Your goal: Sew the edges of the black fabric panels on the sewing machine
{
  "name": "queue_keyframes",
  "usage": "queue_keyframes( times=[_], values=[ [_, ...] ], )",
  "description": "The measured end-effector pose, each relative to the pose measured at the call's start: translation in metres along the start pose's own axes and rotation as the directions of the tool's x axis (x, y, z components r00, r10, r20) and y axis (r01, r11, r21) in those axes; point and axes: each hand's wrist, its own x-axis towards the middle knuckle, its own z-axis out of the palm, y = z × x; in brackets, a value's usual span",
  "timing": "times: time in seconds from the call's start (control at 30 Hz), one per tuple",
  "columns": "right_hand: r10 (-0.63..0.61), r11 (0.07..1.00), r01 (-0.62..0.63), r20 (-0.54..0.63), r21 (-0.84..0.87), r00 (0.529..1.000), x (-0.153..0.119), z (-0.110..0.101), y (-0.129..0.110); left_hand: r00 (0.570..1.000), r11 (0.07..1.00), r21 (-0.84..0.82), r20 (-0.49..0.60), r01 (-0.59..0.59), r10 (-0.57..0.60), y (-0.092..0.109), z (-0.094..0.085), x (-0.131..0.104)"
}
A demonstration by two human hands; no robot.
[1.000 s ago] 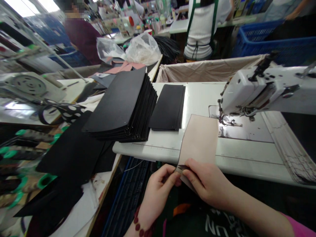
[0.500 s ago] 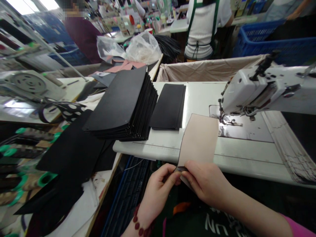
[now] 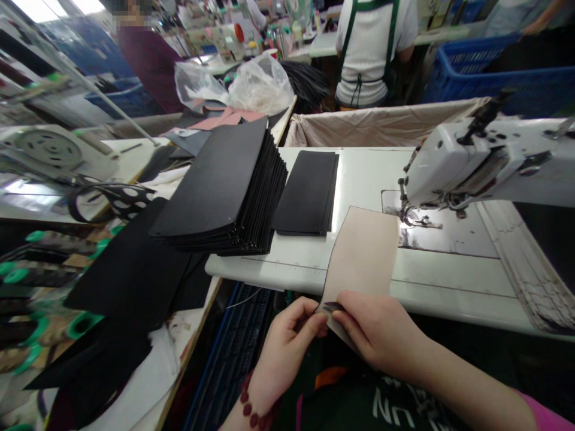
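Observation:
A beige panel with a dark edge (image 3: 363,254) lies over the front edge of the white sewing table, its near end at my hands. My left hand (image 3: 291,338) pinches the panel's near left corner between thumb and fingers. My right hand (image 3: 375,326) is closed around a small dark pointed tool (image 3: 332,306), whose tip points left toward that corner. Most of the tool is hidden in my fingers. Left of the panel lie a small stack of black pieces (image 3: 306,191) and a tall stack of larger black panels (image 3: 215,179).
A white sewing machine (image 3: 498,161) stands at the right, its needle area just beyond the panel. Layered pale pieces (image 3: 525,269) lie at the right edge. Thread spools (image 3: 45,275) and black sheets (image 3: 130,269) are at the left. Two people are in the background.
The tool in my right hand has shifted slightly and now shows more clearly, its tip a little back from the corner. My left hand has hardly moved.

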Motion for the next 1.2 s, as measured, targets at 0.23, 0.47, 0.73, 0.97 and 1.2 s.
queue_keyframes(
  times=[0.23, 0.47, 0.73, 0.97, 1.2],
  values=[
    [-0.020, 0.999, 0.020, -0.010, 0.025, 1.000, 0.0016, 0.0056, -0.0002, 1.000, 1.000, 0.009, 0.024, -0.007, 0.007, 0.0009, 0.0014, -0.0004],
    [0.047, 0.991, -0.048, 0.016, 0.123, 0.999, -0.0011, 0.0065, 0.0014, 0.999, 0.999, 0.041, 0.019, -0.031, 0.031, -0.0028, -0.0007, -0.0006],
    [0.002, 0.999, -0.003, -0.039, -0.038, 0.999, 0.0029, 0.0058, 0.0013, 0.994, 0.996, 0.018, -0.065, -0.089, 0.090, -0.0048, -0.0014, -0.0029],
    [-0.003, 0.998, 0.000, -0.043, -0.067, 0.999, 0.0032, 0.0064, -0.0017, 0.995, 0.998, 0.008, -0.070, -0.068, 0.068, -0.0050, -0.0004, -0.0046],
    [-0.037, 0.996, 0.031, -0.067, -0.088, 0.997, 0.0029, 0.0067, 0.0008, 0.994, 0.997, 0.032, -0.071, -0.075, 0.077, -0.0067, -0.0006, -0.0040]
  ],
)
